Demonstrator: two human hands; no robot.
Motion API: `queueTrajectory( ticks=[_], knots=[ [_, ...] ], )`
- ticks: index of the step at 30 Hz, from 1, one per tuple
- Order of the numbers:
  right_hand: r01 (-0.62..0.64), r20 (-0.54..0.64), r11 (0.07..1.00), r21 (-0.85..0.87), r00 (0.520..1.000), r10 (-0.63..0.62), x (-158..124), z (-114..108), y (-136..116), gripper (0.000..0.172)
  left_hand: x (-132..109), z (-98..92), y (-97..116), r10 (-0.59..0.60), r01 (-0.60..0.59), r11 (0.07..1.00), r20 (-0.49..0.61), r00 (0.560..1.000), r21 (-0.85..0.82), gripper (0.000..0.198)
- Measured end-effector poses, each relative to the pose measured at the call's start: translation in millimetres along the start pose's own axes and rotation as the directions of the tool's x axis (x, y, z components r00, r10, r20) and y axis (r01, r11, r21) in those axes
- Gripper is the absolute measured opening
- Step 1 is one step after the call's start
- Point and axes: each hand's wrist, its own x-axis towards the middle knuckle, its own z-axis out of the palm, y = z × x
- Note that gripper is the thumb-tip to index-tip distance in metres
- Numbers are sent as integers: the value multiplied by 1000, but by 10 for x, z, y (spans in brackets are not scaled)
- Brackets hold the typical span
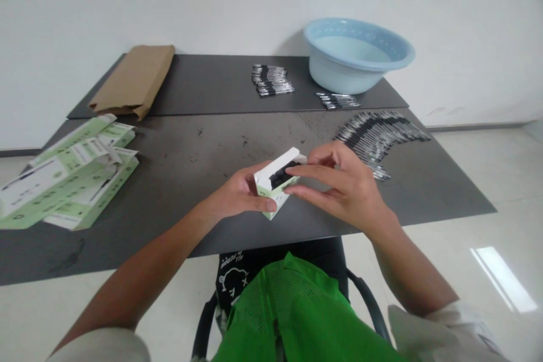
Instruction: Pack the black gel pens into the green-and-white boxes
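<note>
A small white-and-green pen box point(276, 201) is tilted above the near part of the table, its top flaps open. Black pen ends point(283, 174) fill its opening. My left hand point(240, 195) is closed around the box from the left, thumb along the near face. From the right, my right hand point(339, 181) grips the box's open end. Its index finger lies on the pen ends and its thumb rests against the near rim, while the other fingers are bent by the far flap.
Several pen boxes point(72, 181) lie piled at the left, near a brown paper bag point(136, 76). A blue basin point(352, 73) stands at the back right. Rows of pens lie at the back point(271, 80), before the basin point(337, 100) and fanned out at the right point(377, 130).
</note>
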Motion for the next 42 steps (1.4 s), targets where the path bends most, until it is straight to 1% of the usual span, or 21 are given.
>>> queueTrajectory(
  ticks=[2,4,5,7,8,9,10,12,13,17,20,23,25,27,29,31,34,37,39,40,42],
  knots=[
    [-23,-87,1000,10,996,23,-48,29,18,40,-18,-48,-33,-18,17,999,-13,1000,-34,67],
    [-115,-176,990,78,976,127,-115,94,37,63,-37,-89,-61,-28,27,996,-11,1000,-87,65],
    [-179,-188,972,151,960,206,-153,138,44,78,-47,-104,-70,-29,30,993,5,1000,-111,62],
    [-299,-119,892,338,927,356,-230,244,43,106,-65,-124,-82,-38,47,989,65,997,-141,58],
    [-345,-60,838,422,912,406,-265,300,33,110,-73,-128,-86,-44,57,987,93,995,-149,58],
    [-376,-10,791,483,900,435,-294,353,17,104,-79,-128,-89,-50,67,986,112,992,-152,59],
    [-392,16,759,520,893,450,-316,402,-3,89,-84,-126,-92,-57,75,986,125,991,-152,60],
    [-397,11,739,544,884,467,-338,482,-45,54,-87,-115,-102,-61,82,985,137,989,-155,62],
    [-393,-9,740,547,881,474,-340,516,-63,43,-84,-108,-107,-62,85,984,139,988,-158,63],
    [-394,-85,743,541,853,514,-333,636,-87,32,-66,-57,-132,-81,94,985,90,993,-148,66],
    [-421,-122,743,521,824,553,-348,732,-92,23,-73,19,-145,-76,70,993,-54,996,-92,58],
    [-446,-140,741,502,803,579,-363,802,-114,23,-110,118,-148,2,12,998,-223,975,60,46],
    [-457,-148,741,492,795,588,-358,819,-129,22,-136,182,-144,95,-28,971,-280,955,236,47],
    [-461,-155,744,484,792,591,-341,814,-135,20,-153,231,-141,194,-59,912,-301,934,405,49],
    [-454,-162,753,476,796,583,-323,802,-129,17,-157,260,-147,278,-96,854,-293,915,512,50],
    [-437,-172,768,469,807,565,-317,802,-111,14,-153,267,-172,354,-153,811,-264,897,565,54],
    [-387,-183,789,477,834,520,-334,855,-81,22,-134,257,-239,478,-277,736,-185,859,617,66],
    [-304,-212,803,513,861,462,-362,957,-71,41,-103,255,-294,608,-412,647,-107,787,641,84],
    [-232,-256,812,535,872,418,-375,1024,-78,52,-85,266,-305,666,-464,602,-89,741,650,91],
    [-193,-284,819,540,874,394,-381,1052,-82,54,-78,273,-303,689,-477,582,-88,720,658,90],
    [-124,-337,836,535,876,345,-394,1091,-87,50,-73,286,-291,732,-501,533,-74,677,682,87]
  ],
)
